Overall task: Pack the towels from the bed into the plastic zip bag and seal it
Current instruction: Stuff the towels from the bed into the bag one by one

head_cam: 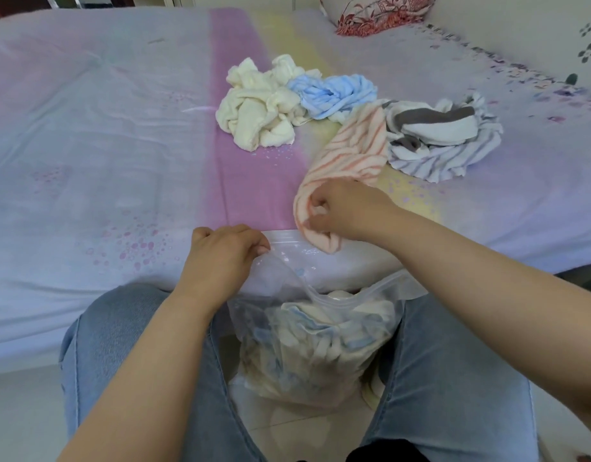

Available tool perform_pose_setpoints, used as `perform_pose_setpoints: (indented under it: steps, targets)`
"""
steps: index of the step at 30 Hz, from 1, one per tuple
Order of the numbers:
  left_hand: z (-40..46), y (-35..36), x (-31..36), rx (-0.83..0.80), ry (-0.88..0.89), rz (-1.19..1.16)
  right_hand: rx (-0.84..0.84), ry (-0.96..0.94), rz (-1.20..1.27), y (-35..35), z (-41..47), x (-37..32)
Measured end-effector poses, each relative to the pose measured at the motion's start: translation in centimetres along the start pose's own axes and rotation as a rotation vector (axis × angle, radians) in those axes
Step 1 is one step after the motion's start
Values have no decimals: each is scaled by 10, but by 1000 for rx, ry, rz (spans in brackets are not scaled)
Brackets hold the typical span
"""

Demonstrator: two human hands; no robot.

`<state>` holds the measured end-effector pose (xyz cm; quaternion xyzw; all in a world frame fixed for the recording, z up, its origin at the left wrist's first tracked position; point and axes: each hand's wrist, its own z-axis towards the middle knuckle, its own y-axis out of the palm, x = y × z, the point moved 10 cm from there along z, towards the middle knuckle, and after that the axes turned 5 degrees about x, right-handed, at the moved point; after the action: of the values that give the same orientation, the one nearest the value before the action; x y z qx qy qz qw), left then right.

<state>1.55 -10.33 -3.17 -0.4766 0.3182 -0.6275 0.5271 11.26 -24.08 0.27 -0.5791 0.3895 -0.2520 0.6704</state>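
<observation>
**Striped towel at the bag's mouth**

We sit at the edge of the bed [87,128], knees in jeans [114,345] on either side of the zip bag [307,361], which hangs between our legs down toward the floor. Our left hand [225,258] is closed on the bag's rim, pinching the clear plastic and pulling it up onto the bed edge so the mouth stands open. Inside the bag we see cream and blue towels already bunched together, filling most of it.

Our right hand [344,208] is closed around the near end of the pink striped towel [354,148]. That end droops from our fist over the bed edge, touching the raised flap of the bag, while the rest of the towel trails back across the sheet.

Three more towels lie loose on the bed beyond it. The cream towel [254,118] is crumpled on the pink band of the sheet. The blue towel [334,93] sits just beside it, touching it. The grey striped towel [444,141] lies to the right, its edge against the far end of the pink one. A patterned pillow [374,15] rests at the far side of the bed.
</observation>
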Motion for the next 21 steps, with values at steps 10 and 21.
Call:
perform_pose_setpoints:
  steps: [10, 21]
  targets:
    - [-7, 7, -4, -179, -15, -122, 4, 437, 251, 32, 79, 104]
    - [-24, -1, 6, -350, 19, -512, 433, 37, 919, -32, -4, 20]
